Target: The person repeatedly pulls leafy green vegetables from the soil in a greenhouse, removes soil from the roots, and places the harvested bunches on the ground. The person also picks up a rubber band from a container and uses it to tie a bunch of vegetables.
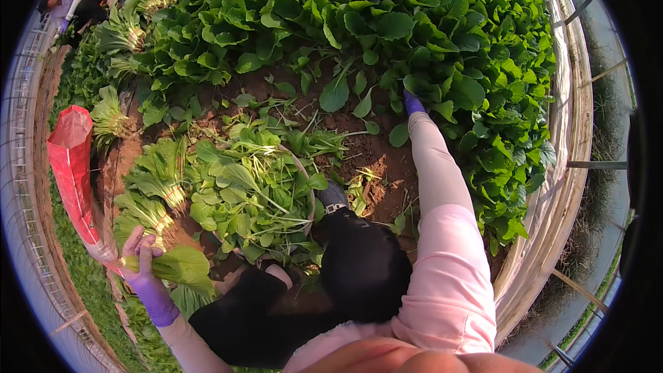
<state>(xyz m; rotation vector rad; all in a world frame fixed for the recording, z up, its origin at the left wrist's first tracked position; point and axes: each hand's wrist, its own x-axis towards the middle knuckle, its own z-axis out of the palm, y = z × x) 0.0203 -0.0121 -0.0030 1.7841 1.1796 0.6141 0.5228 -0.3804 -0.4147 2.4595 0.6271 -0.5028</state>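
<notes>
My left hand (pixel 146 269), in a purple glove, is closed around the pale stem end of a leafy green plant (pixel 181 269). Its leaves point to the right, above my knee. My right hand (pixel 413 102), gloved too, reaches in among the bases of the standing leafy greens (pixel 440 57); leaves hide its fingers. Between my arms lies a heap of loose leafy greens (pixel 243 186), with a curved rim showing at its right side. Banded bundles of greens (pixel 164 178) with roots lie left of the heap, close above my left hand.
A red sack (pixel 72 166) stands at the left. More bundles (pixel 124 36) lie along the upper left. A co-worker (pixel 77 2) bends over plants at the far upper left. White sheeting (pixel 567 114) and poles edge the bed at the right. Bare soil (pixel 383 176) shows before my knees.
</notes>
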